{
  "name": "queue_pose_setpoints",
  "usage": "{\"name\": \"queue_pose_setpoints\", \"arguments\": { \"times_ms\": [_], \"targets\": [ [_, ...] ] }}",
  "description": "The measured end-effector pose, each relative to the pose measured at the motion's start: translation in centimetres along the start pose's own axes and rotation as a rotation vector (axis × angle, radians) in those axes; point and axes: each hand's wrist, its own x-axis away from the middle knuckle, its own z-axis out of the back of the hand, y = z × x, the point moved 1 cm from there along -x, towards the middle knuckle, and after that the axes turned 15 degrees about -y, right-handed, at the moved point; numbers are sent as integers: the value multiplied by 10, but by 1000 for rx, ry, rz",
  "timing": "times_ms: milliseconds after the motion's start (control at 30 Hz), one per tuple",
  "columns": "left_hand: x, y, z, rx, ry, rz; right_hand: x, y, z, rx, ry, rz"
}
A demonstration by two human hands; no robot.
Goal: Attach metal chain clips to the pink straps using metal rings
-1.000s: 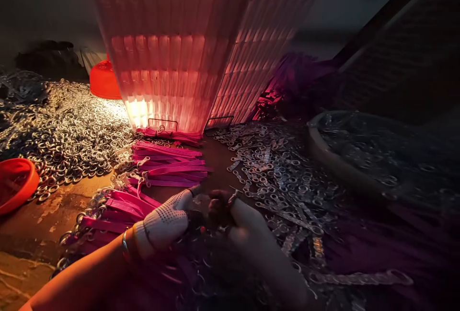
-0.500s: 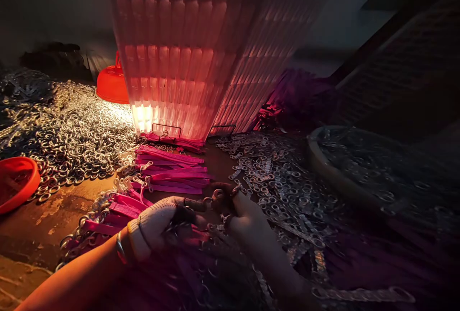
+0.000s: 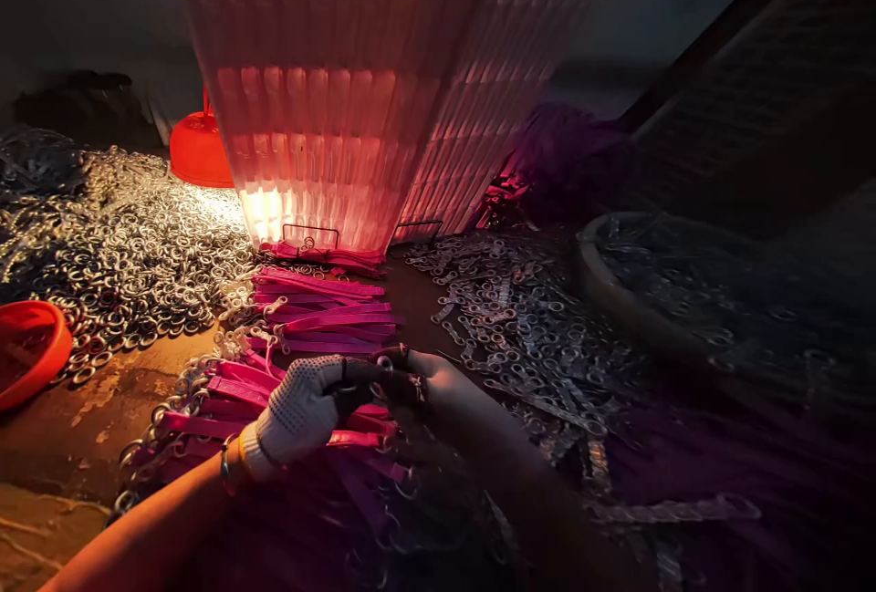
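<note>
My left hand wears a white dotted knit glove and pinches a small metal ring fitting together with my bare right hand. Both hands meet low in the middle, above a heap of pink straps with rings. A pink strap runs under my left fingers; whether it is joined to the fitting I cannot tell. More pink straps lie stacked just beyond the hands.
A tall ribbed lamp-lit column stands behind. Loose metal rings cover the left. Metal clasps spread on the right beside a round tray. Red bowls sit at the left edge and behind.
Both hands have shifted slightly left and away from me, still together on the fitting. The view has swung a little.
</note>
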Motion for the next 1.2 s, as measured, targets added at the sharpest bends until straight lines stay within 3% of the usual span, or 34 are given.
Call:
{"name": "queue_pose_setpoints", "arguments": {
  "times_ms": [100, 200, 267, 367, 467, 600, 733, 833, 967, 1033, 1100, 1200],
  "targets": [
    [-3, -7, -1, 94, 16, 42, 3, 3, -7, 98, 55, 2],
    [-6, -9, -2, 281, -62, 154, 9, 1, -15, 433, 148, 203],
    [-8, -5, -4, 379, -145, 245, 13, -1, -17, 672, 140, 360],
    [-14, 1, -7, 483, -195, 372, 16, 1, -11, 904, 94, 456],
    [-17, 1, -7, 475, -169, 449, 17, 7, 0, 1102, 180, 430],
    [-21, -2, -4, 175, -157, 363, 21, 11, 10, 1343, 292, 255],
    [-25, 4, -7, -99, -163, 256, 23, 12, 8, 1392, 320, 189],
    [-25, 6, -13, 64, -109, 274, 23, 17, 0, 1391, 409, 244],
    [-31, 3, -13, 307, -66, 336, 24, 24, -2, 1134, 402, 180],
    [-50, 1, -9, 222, -161, 370, 27, 27, 8, 1081, 441, 81],
    [-81, -1, -7, 12, -233, 369, 32, 32, 20, 1112, 572, 15],
    [-134, 5, -13, -280, -172, 316, 40, 48, 31, 1147, 688, 3]
  ]
}}
